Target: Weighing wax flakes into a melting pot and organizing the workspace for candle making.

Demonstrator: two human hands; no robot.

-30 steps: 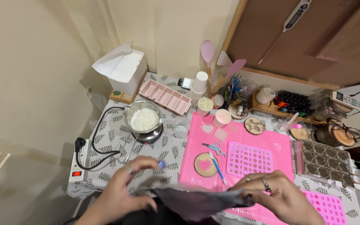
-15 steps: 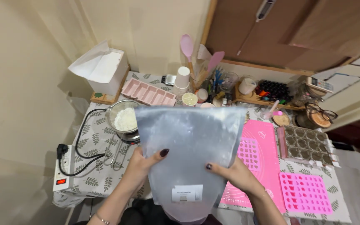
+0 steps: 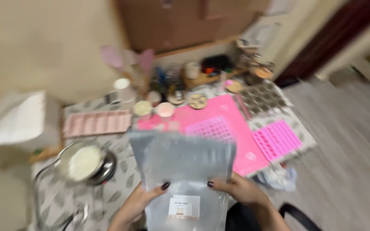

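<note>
Head view: plastic pouch (image 3: 180,171) between both hands.

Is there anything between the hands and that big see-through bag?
No, nothing visible. The left hand and the right hand both grip the clear plastic bag directly, one on each side edge, thumbs on its front. The bag is held up above the table, in front of the pink mat.

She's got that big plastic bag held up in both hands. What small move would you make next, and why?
Probably lower the translucent bag toward the table. The left hand and right hand hold it upright by its sides, where it hides part of the pink mat, and the view is blurred.
</note>
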